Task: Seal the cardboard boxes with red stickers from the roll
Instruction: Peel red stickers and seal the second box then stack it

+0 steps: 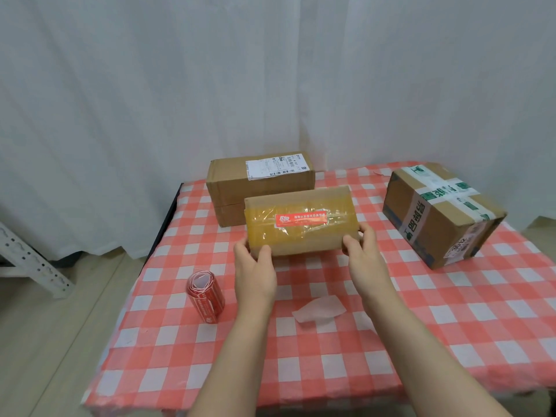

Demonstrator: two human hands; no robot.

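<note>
The left hand (254, 266) and right hand (362, 251) curl their fingers round the two ends of the small cardboard box (301, 236), its long axis running side to side, while the sticker roll (206, 297) lies left of and nearer than that box, closest to the left hand.

Bright, even, diffuse light; shadows faint. Glare glints on the shiny clear tape (301, 227). Overall slightly soft, with wide-angle bending at the edges.

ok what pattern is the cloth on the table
The tablecloth is a red-and-white check, shown best in the head view.
</note>
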